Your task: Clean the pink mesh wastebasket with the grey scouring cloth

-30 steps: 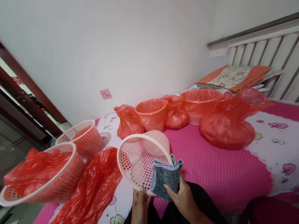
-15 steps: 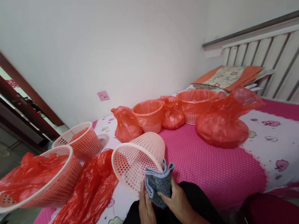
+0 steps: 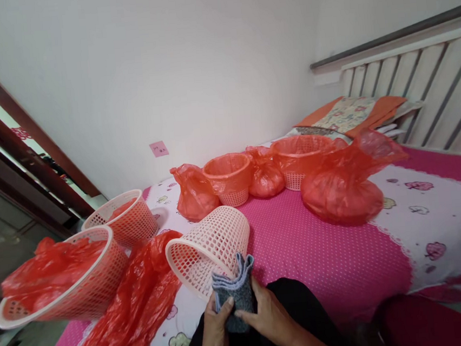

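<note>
A folded grey-blue cloth (image 3: pixel 236 295) with light-blue edging is held upright above my lap, its layered folds at the top. My left hand (image 3: pixel 216 326) grips its left side, thumb across the front. On the right side my right hand (image 3: pixel 270 313) holds it too, the thumb pressed on the front and the other fingers partly hidden behind. Just beyond the cloth, a pale pink perforated plastic basket (image 3: pixel 224 236) lies on its side, its mouth turned toward me and to the left. The cloth covers part of the basket's rim.
A loose red plastic bag (image 3: pixel 133 313) lies left of the tipped basket. Farther left stand a bag-filled basket (image 3: pixel 98 283) and another basket (image 3: pixel 137 223). Along the wall are a lined basket (image 3: pixel 231 181) and a full red bag (image 3: pixel 341 200). A dark red stool (image 3: pixel 428 322) is at lower right.
My left hand has closed on the cloth's left side, where it was more outstretched before. The cloth and both hands have shifted slightly left and down. The tipped basket has moved slightly left.
</note>
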The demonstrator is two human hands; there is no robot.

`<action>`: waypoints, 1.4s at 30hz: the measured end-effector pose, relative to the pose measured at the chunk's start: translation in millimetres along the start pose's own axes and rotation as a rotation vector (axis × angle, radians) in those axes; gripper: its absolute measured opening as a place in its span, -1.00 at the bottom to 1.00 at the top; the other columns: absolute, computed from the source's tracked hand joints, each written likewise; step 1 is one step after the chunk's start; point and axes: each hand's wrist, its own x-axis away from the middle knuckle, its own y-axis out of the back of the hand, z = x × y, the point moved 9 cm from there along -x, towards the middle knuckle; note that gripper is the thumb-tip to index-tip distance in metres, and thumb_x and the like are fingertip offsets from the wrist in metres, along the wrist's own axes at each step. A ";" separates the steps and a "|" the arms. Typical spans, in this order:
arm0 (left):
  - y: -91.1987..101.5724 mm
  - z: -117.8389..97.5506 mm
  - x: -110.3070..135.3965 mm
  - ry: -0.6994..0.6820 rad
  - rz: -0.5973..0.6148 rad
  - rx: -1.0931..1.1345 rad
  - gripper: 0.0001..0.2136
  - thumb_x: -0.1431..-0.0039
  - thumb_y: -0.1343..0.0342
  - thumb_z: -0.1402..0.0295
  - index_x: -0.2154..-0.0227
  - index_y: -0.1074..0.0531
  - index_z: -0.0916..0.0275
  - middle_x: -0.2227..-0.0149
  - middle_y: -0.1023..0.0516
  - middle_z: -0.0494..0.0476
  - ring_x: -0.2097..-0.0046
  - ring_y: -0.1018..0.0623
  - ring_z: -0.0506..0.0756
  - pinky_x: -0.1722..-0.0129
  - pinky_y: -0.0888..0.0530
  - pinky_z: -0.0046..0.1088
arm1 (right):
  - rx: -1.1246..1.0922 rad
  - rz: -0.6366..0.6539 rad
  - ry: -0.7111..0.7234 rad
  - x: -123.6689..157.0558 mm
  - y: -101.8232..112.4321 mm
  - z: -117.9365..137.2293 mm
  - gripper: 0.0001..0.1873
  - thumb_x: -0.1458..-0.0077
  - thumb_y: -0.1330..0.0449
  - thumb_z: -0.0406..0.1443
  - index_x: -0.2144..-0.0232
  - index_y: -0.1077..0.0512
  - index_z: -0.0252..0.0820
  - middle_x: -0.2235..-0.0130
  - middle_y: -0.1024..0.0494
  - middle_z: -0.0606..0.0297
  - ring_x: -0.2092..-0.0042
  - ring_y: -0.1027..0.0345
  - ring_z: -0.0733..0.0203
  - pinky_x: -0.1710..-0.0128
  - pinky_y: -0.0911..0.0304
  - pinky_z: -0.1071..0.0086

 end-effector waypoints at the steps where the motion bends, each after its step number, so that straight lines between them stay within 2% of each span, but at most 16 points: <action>1: -1.9 -4.3 1.0 -0.015 -0.005 -0.035 -0.51 0.03 -0.45 0.24 0.01 -0.58 0.25 0.03 -0.70 0.25 -0.03 -0.65 0.30 -0.09 -0.54 -0.14 | -0.054 0.019 0.052 0.6 0.3 5.8 -0.14 -0.11 -0.33 -0.21 -0.40 -0.12 -0.01 -0.27 -0.46 0.11 -0.25 -0.38 -0.07 -0.25 -0.26 0.05; 3: -2.3 -13.2 2.5 -0.040 -0.036 -0.096 -0.49 0.03 -0.45 0.20 0.00 -0.56 0.25 0.07 -0.71 0.25 0.02 -0.66 0.29 -0.04 -0.55 -0.15 | -0.167 0.032 0.114 0.1 3.2 10.3 -0.24 -0.24 -0.24 -0.11 -0.41 -0.12 0.00 -0.36 -0.34 0.13 -0.36 -0.21 -0.04 -0.36 -0.10 0.03; 5: 0.1 -25.2 4.7 -0.084 -0.089 -0.197 -0.49 0.05 -0.44 0.15 0.02 -0.57 0.25 0.10 -0.72 0.23 0.07 -0.67 0.28 -0.01 -0.56 -0.15 | -0.299 0.011 0.051 -4.3 7.5 -1.0 -0.35 -0.32 -0.12 0.04 -0.35 -0.26 -0.01 -0.34 -0.37 0.13 -0.36 -0.19 -0.05 -0.38 -0.05 0.02; 8: -0.4 -51.9 12.8 -0.231 -0.191 -0.462 -0.55 0.08 -0.42 0.17 0.10 -0.60 0.24 0.13 -0.71 0.22 0.05 -0.64 0.30 -0.07 -0.52 -0.12 | -0.577 0.051 -0.206 -11.4 2.2 -30.6 -0.16 -0.22 0.07 0.33 -0.17 -0.47 -0.10 -0.09 -0.60 0.02 -0.09 -0.48 -0.13 -0.12 -0.35 -0.03; 10: -10.0 -69.3 21.7 -0.363 -0.214 -0.603 -0.59 0.07 -0.38 0.24 0.10 -0.62 0.21 0.06 -0.68 0.24 -0.07 -0.58 0.34 -0.20 -0.42 -0.08 | -0.773 0.138 -0.331 -13.1 -6.5 -36.5 0.01 -0.12 0.20 0.44 -0.10 -0.50 -0.15 0.05 -0.65 -0.01 0.09 -0.55 -0.09 0.10 -0.44 0.03; 13: -31.8 -77.6 34.2 -0.503 -0.114 -0.722 -0.62 0.04 -0.30 0.39 0.08 -0.63 0.13 -0.15 -0.56 0.27 -0.25 -0.44 0.39 -0.32 -0.29 -0.03 | -0.960 0.213 -0.394 -14.1 -10.4 -25.0 0.03 -0.13 0.27 0.44 -0.14 -0.46 -0.14 0.07 -0.66 0.02 0.12 -0.57 -0.04 0.12 -0.43 0.07; 16: -44.9 -66.0 43.8 -0.588 0.009 -0.901 -0.70 -0.03 -0.23 0.46 0.16 -0.65 0.07 -0.31 -0.40 0.26 -0.25 -0.42 0.41 -0.27 -0.35 0.00 | -1.020 0.179 -0.427 -13.7 -6.9 -16.4 -0.04 -0.17 0.22 0.40 -0.11 -0.48 -0.13 0.08 -0.67 0.04 0.08 -0.57 -0.06 0.06 -0.41 0.04; 20: -68.0 -35.7 55.9 -0.742 0.273 -1.246 -0.63 -0.03 -0.14 0.56 0.14 -0.61 0.04 -0.16 -0.54 0.27 -0.10 -0.52 0.37 -0.10 -0.42 -0.02 | -0.979 0.193 -0.541 -6.3 -10.7 -27.6 -0.24 -0.17 -0.01 0.27 0.08 -0.57 -0.23 0.16 -0.69 0.02 0.08 -0.58 -0.09 0.04 -0.42 0.07; 23: -83.6 -5.9 54.5 -0.618 0.503 -1.468 -0.63 0.11 -0.12 0.62 0.24 -0.58 0.12 0.09 -0.65 0.24 0.10 -0.56 0.32 0.10 -0.44 -0.09 | -0.991 0.160 -0.589 -3.4 -9.8 -40.8 -0.52 -0.09 -0.25 0.02 0.17 -0.58 -0.29 0.21 -0.71 0.03 0.10 -0.60 -0.08 0.01 -0.42 0.08; 25: -86.9 4.6 51.3 -0.472 0.572 -1.532 -0.59 0.19 -0.13 0.64 0.23 -0.59 0.17 0.06 -0.65 0.27 0.07 -0.56 0.35 0.08 -0.43 -0.08 | -1.031 0.103 -0.592 -4.2 -6.5 -45.9 -0.60 -0.06 -0.29 -0.08 0.19 -0.58 -0.30 0.23 -0.71 0.04 0.10 -0.61 -0.09 -0.03 -0.41 0.07; 29: -86.1 5.3 52.8 -0.214 0.656 -1.278 -0.59 0.11 -0.29 0.50 0.11 -0.60 0.14 -0.09 -0.59 0.28 -0.07 -0.54 0.35 -0.07 -0.42 -0.15 | -1.109 0.068 -0.606 -6.1 -5.1 -47.9 -0.50 -0.07 -0.26 0.00 0.14 -0.56 -0.31 0.23 -0.71 0.00 0.07 -0.61 -0.13 -0.08 -0.38 -0.03; 33: -64.5 -9.8 48.9 -0.084 0.457 -1.044 -0.88 -0.12 -0.24 0.32 0.26 -0.59 0.14 0.25 -0.65 0.13 0.19 -0.58 0.18 0.15 -0.45 -0.37 | -1.117 0.023 -0.591 -7.4 2.6 -48.1 -0.47 -0.07 -0.20 0.04 0.14 -0.56 -0.28 0.18 -0.71 -0.03 0.00 -0.58 -0.16 -0.11 -0.36 -0.08; 36: -47.0 -33.1 45.4 -0.156 0.191 -0.996 -0.81 -0.23 -0.17 0.19 0.43 -0.52 0.16 0.45 -0.55 0.08 0.39 -0.49 0.12 0.35 -0.38 -0.42 | -1.097 0.025 -0.592 -6.0 6.6 -46.5 -0.40 -0.10 -0.13 0.12 0.12 -0.57 -0.25 0.14 -0.70 -0.03 -0.03 -0.57 -0.16 -0.12 -0.36 -0.07; 38: -41.0 -54.7 47.7 -0.287 0.013 -0.931 -0.79 -0.22 -0.19 0.13 0.34 -0.55 0.15 0.37 -0.58 0.12 0.35 -0.51 0.14 0.31 -0.43 -0.38 | -1.094 0.036 -0.599 -4.7 8.3 -44.9 -0.37 -0.10 -0.09 0.14 0.12 -0.57 -0.25 0.12 -0.70 -0.04 -0.04 -0.57 -0.16 -0.12 -0.37 -0.07; 40: -37.0 -69.3 51.8 -0.382 -0.126 -0.834 -0.71 -0.13 -0.28 0.10 0.14 -0.58 0.12 0.14 -0.63 0.22 0.18 -0.57 0.23 0.13 -0.49 -0.28 | -1.097 0.046 -0.605 -3.6 10.6 -42.9 -0.37 -0.08 -0.07 0.12 0.12 -0.57 -0.27 0.12 -0.70 -0.06 -0.05 -0.56 -0.17 -0.11 -0.36 -0.09; 42: -33.9 -69.1 52.2 -0.371 -0.198 -0.719 -0.53 -0.01 -0.38 0.13 -0.01 -0.55 0.10 -0.06 -0.60 0.28 0.00 -0.57 0.32 -0.05 -0.47 -0.17 | -1.093 0.057 -0.608 -2.2 13.6 -40.7 -0.38 -0.06 -0.06 0.10 0.15 -0.57 -0.27 0.12 -0.70 -0.07 -0.06 -0.56 -0.19 -0.11 -0.36 -0.11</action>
